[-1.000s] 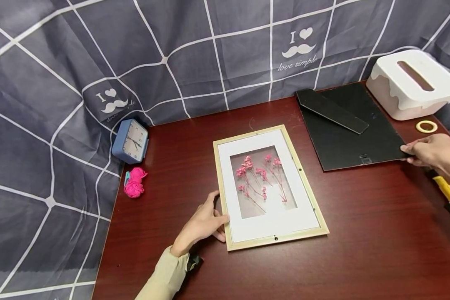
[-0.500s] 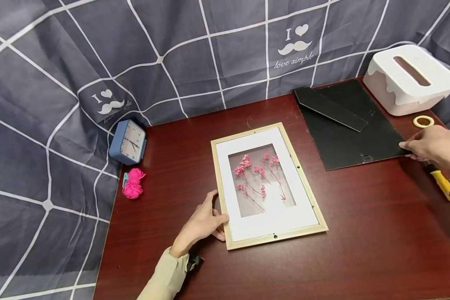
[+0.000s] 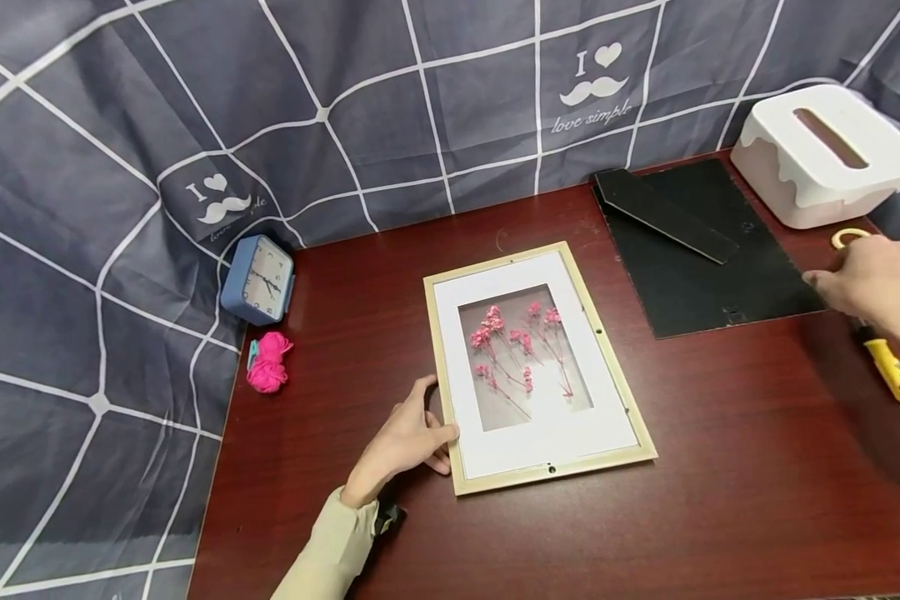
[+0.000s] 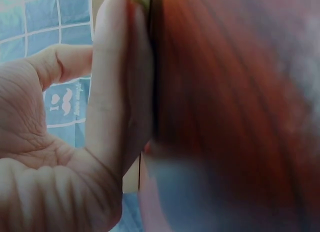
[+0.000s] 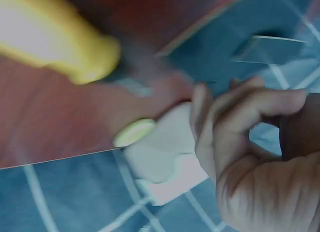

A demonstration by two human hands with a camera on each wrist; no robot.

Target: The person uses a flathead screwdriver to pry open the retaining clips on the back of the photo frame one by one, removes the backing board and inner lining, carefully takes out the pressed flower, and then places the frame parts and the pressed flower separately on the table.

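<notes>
The wooden picture frame (image 3: 536, 367) lies flat at the centre of the dark red table (image 3: 720, 467), pink dried flowers (image 3: 521, 350) showing inside its white mat; the left hand (image 3: 405, 442), at 8 o'clock from the frame, rests against the frame's lower left edge, fingers loosely extended and thumb up, gripping nothing; the right hand (image 3: 873, 283) hovers at 3 o'clock, by the right edge of the black backing board (image 3: 705, 258), fingers curled, and whether it touches the board I cannot tell; a yellow-handled tool (image 3: 888, 371) lies just beneath it; a white tissue box (image 3: 828, 154) sits at 1 o'clock, a blue clock (image 3: 258, 279) at 9 o'clock.
</notes>
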